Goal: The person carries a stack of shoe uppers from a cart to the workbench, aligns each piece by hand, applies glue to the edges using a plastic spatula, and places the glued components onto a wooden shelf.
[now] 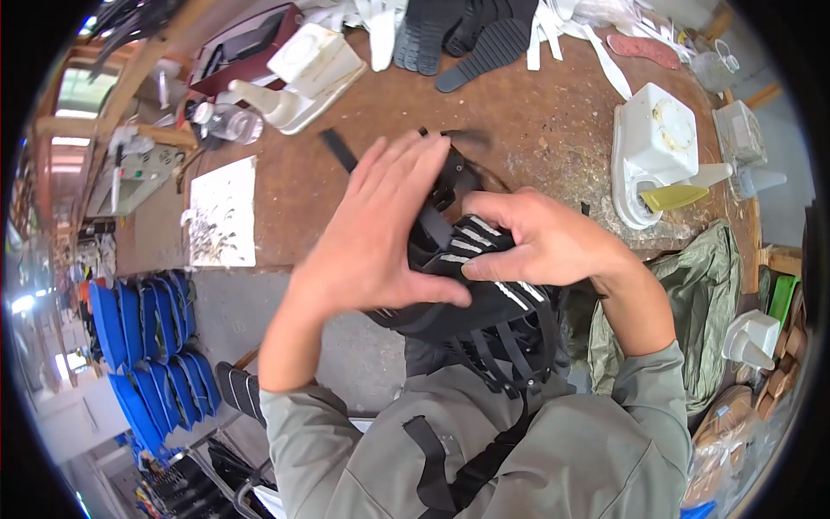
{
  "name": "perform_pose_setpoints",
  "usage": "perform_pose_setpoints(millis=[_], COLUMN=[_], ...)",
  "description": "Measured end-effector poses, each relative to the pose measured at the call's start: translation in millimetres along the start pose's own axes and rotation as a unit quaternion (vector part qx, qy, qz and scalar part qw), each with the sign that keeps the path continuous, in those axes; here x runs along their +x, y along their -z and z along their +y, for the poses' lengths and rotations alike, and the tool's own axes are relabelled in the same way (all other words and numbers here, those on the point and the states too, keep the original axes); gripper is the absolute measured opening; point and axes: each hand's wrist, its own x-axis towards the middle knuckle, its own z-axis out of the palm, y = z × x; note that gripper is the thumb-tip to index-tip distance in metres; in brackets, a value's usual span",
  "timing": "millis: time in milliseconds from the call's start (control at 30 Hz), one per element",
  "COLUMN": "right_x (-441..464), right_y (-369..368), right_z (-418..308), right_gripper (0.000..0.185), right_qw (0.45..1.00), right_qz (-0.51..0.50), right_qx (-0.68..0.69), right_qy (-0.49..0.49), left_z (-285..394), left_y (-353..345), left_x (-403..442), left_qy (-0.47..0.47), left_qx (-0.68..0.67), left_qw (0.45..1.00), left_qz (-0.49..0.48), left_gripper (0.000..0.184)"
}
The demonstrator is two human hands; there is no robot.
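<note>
Black straps with white stripes (pixel 471 241) lie bunched between my two hands, above my lap at the bench edge. My left hand (pixel 378 229) is spread along the left side of the bundle, fingers extended up and thumb pointing right. My right hand (pixel 540 238) pinches the striped straps at the right, thumb and forefinger bent around them. More black straps with small metal parts (pixel 506 350) hang below, over my lap. A black strap end (pixel 338 150) sticks out beyond my left fingers.
Black soles (pixel 488 52) lie at the bench's back. White pots with brushes stand left (pixel 316 69) and right (pixel 661 134). A bottle (pixel 233 123) and spotted paper (pixel 223 212) are left. Blue pieces (pixel 156 316) hang lower left; green cloth (pixel 700 320) drapes right.
</note>
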Motion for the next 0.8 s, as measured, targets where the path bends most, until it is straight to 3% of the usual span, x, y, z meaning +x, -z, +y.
perform_pose_setpoints(millis=[33, 67, 167, 200, 267, 367, 500, 633, 733, 800], right_x=[-8.1, -18.6, -47.5, -57.3, -69.3, -76.4, -93.2, -100.0, -124.3, -147.3], right_y=[-3.4, -6.2, -8.5, -10.4, -12.5, -17.7, -13.3, -13.1, -8.9, -13.2], right_z=[-5.7, -8.7, -21.6, -25.9, -27.8, -14.2, -20.5, -9.7, -6.1, 0.0], right_gripper=[0.029, 0.029, 0.029, 0.029, 0.026, 0.025, 0.027, 0.031, 0.046, 0.048], right_qw=[0.999, 0.995, 0.99, 0.99, 0.989, 0.985, 0.995, 0.992, 0.958, 0.951], right_qz=[0.011, 0.025, 0.035, 0.032, 0.021, 0.028, 0.004, 0.013, 0.185, 0.244], right_qx=[0.043, 0.088, 0.103, 0.091, 0.104, 0.14, 0.06, 0.089, 0.201, 0.159], right_qy=[0.025, 0.048, 0.095, 0.103, 0.1, 0.101, 0.083, 0.085, 0.091, 0.102], left_z=[-8.9, -12.8, 24.4, 30.5, 44.7, 80.4, 118.3, 128.9, 127.9, 127.7], left_y=[4.3, 8.8, 24.3, 20.9, 5.5, 7.6, -6.9, -13.0, -17.3, -14.7], left_x=[-5.5, -9.5, -8.0, -12.8, -24.8, -19.9, -22.6, -23.2, -31.1, -33.9], left_qy=[0.054, 0.098, 0.168, 0.119, 0.133, 0.303, 0.233, 0.302, 0.272, 0.289], left_qx=[-0.137, -0.21, -0.275, -0.285, -0.355, -0.382, -0.395, -0.386, -0.407, -0.442], left_qw=[0.987, 0.965, 0.897, 0.892, 0.87, 0.813, 0.865, 0.851, 0.864, 0.845], left_qz=[-0.066, -0.119, -0.302, -0.33, -0.316, -0.317, -0.204, -0.189, -0.119, -0.082], left_gripper=[0.129, 0.135, 0.125, 0.107, 0.084, 0.063, 0.039, 0.03, 0.027, 0.026])
